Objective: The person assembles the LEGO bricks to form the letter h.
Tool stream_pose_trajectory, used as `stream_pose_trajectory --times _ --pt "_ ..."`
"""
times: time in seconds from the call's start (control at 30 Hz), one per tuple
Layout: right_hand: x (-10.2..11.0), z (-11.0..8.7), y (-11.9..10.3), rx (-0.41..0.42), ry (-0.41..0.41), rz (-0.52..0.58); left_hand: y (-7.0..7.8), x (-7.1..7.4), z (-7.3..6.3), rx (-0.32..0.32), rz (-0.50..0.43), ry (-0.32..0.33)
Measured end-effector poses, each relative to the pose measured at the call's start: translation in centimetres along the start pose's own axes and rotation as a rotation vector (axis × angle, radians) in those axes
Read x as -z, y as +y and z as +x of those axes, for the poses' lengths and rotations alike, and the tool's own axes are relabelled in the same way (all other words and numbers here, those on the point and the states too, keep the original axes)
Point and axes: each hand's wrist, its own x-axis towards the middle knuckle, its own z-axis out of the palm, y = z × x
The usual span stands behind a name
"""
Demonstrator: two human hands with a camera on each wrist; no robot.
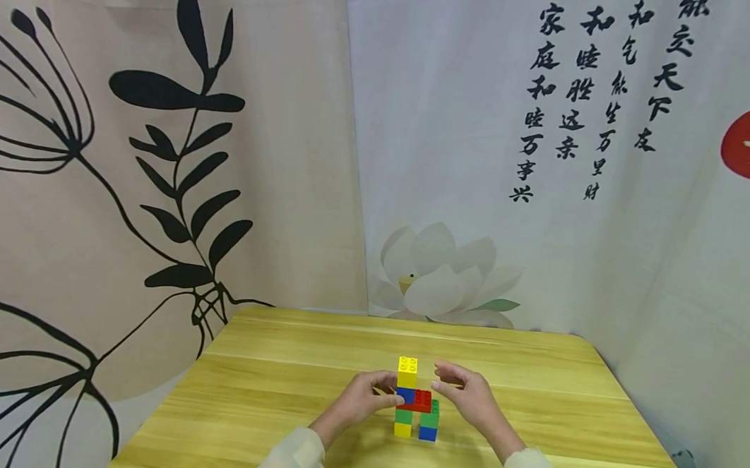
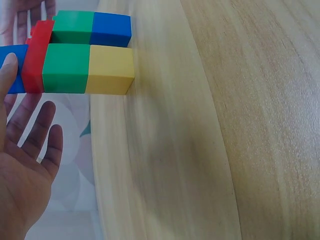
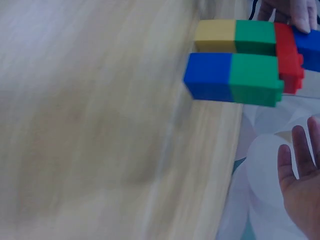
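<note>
A small stack of toy building bricks stands upright on the wooden table. Its left column has a yellow brick at the bottom and a green brick above. To the right, a blue bottom brick carries another green brick. A red brick bridges both columns, bearing an upper blue brick and a yellow top brick. My left hand pinches the upper blue brick, thumb on its near face, fingers partly hidden behind. Just right of the stack, my right hand is held apart, fingers loosely bent.
The wooden table extends around the stack on all sides. Behind it hangs a pale cloth backdrop with dark plant prints, a lotus and written characters.
</note>
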Motion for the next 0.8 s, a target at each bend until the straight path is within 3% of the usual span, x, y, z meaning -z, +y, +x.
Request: stream_pose_trajectory --times 0.3,0.8 --pt "-0.1 -1.4 2.5 -0.065 -0.007 0.011 -0.1 0.0 -0.2 0.027 -0.024 0.009" --pt "-1.2 -2.6 4.9 -0.050 -0.085 0.020 -0.7 -0.4 -0.5 0.037 -0.033 0.032"
